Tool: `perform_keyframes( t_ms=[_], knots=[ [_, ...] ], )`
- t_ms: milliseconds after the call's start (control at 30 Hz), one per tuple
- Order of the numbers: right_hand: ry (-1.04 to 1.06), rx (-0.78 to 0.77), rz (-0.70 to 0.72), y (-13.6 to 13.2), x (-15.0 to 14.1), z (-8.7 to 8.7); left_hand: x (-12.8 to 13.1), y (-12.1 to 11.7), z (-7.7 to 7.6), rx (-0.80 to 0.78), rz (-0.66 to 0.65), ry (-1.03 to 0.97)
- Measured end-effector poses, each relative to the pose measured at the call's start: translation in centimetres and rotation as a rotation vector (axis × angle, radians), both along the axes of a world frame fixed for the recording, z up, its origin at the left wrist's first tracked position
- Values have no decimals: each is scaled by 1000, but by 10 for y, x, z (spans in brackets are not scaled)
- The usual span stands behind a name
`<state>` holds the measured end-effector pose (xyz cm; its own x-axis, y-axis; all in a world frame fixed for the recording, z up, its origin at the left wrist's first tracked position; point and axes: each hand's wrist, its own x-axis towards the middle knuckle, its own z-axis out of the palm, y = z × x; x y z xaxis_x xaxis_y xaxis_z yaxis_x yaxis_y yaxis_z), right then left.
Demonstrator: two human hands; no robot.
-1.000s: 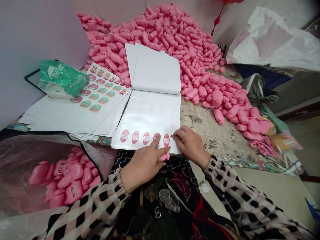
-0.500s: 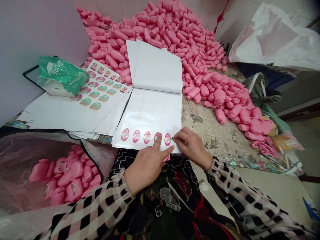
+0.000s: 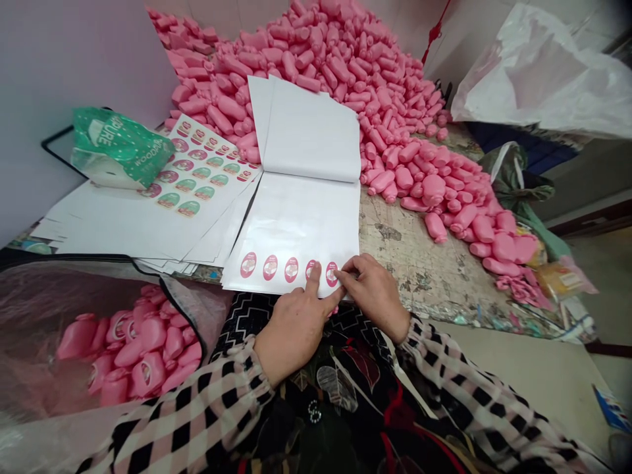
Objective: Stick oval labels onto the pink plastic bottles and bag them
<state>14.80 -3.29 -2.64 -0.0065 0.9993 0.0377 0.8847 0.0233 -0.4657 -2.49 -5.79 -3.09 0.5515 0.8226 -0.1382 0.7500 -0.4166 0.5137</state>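
A white sticker sheet [image 3: 296, 217] lies folded open before me, with a row of pink oval stickers [image 3: 291, 270] along its near edge. My left hand [image 3: 293, 329] rests there, index finger stretched onto the fourth oval. Its other fingers curl beneath, where a bit of a pink bottle [image 3: 334, 311] peeks out; most of it is hidden. Thumb and index finger of my right hand [image 3: 372, 289] pinch at the right edge of the last oval sticker [image 3: 331, 274]. The tips of both hands are close together.
Pink bottles [image 3: 340, 72] are heaped across the back and right of the worn table [image 3: 395, 263]. More sticker sheets [image 3: 123, 224] lie left, under a green bag [image 3: 121, 148]. A clear bag [image 3: 39, 342] holds pink bottles at lower left. A white plastic bag [image 3: 543, 72] stands far right.
My right hand has moved slightly left, its fingertips now over the edge of the last oval sticker. My left hand has stayed nearly in place.
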Motion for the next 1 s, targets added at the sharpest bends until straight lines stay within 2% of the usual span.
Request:
perform_keyframes(
  t_ms=[167,367,533,667,733,800,900,967,1000],
  knots=[
    [-190,44,36,1,-10,16,-1,1,1,36,-18,56],
    [-341,132,81,-3,-21,37,1,-2,-1,239,-78,307],
    [-193,184,3,-1,-13,54,0,0,-4,314,-93,289],
    [-1,182,-70,0,2,45,-10,-3,-3,235,-96,68],
    [149,185,-104,-2,9,37,-16,-6,1,127,-70,-148],
    [354,167,-138,-5,12,32,-18,-9,8,-73,85,-426],
    [654,94,-164,-14,6,32,-15,-6,17,-588,400,-934],
    [735,60,-130,-21,-3,35,-9,0,19,-924,533,-1245],
    [737,58,-102,-24,-8,36,-6,3,19,-1037,585,-1362]
  ],
)
